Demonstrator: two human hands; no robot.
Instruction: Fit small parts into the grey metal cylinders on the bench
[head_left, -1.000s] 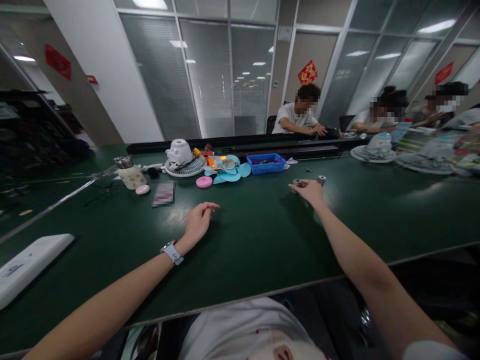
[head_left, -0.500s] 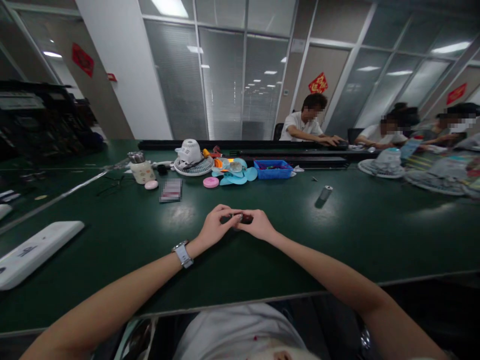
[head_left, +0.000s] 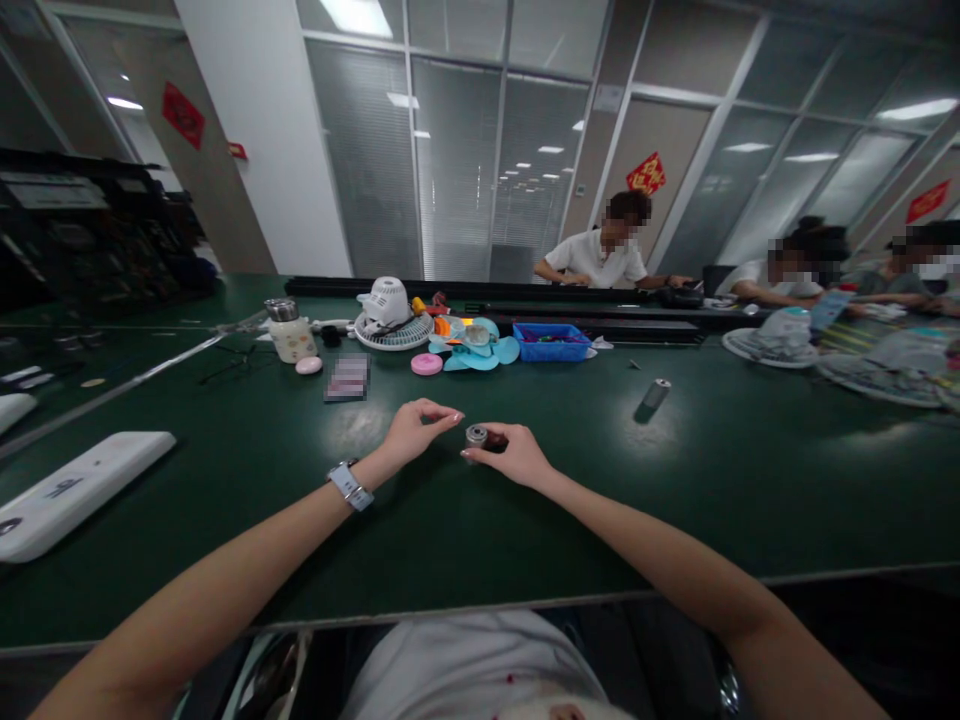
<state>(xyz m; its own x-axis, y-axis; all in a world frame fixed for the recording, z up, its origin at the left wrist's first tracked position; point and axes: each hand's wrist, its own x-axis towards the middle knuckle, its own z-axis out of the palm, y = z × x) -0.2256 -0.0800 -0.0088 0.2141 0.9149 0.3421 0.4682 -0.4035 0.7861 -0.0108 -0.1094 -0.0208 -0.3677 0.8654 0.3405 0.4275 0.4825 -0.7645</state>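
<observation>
Green table [head_left: 675, 500]: fills the view from 9 to 3 o'clock; near edge cut off by the wearer's white shirt at 6 o'clock.

White flat case [head_left: 75, 495]: lies at 9 o'clock, its left end out of frame.

White fan housing [head_left: 391, 312]: at 11 o'clock, beside blue fan blades [head_left: 480, 348] and a blue tray [head_left: 551, 342] at 12 o'clock; the tray's contents are too small to tell.

Cream flask [head_left: 288, 334]: upright at 11 o'clock, with a pink disc [head_left: 427, 364] and a smaller pink puck [head_left: 308, 366] near it.

Left hand [head_left: 415, 432]: at centre, fingertips pinched together, thumb meeting forefinger. Whether anything small sits in the pinch cannot be told.

Right hand [head_left: 515, 455]: just beside the left, at its 3 o'clock, fingers wrapped round the small metal cylinder [head_left: 475, 436].

Small metal cylinder: held just above the table, long axis roughly left to right, its open round end facing 9 o'clock toward the left fingertips, a narrow gap between them. The rear half is hidden inside the right palm.

Second metal cylinder [head_left: 655, 392]: lying alone at 2 o'clock, well apart from both hands, nearer the right.

Other people: seated across the far side at 1 to 2 o'clock, hands on their own work.
</observation>
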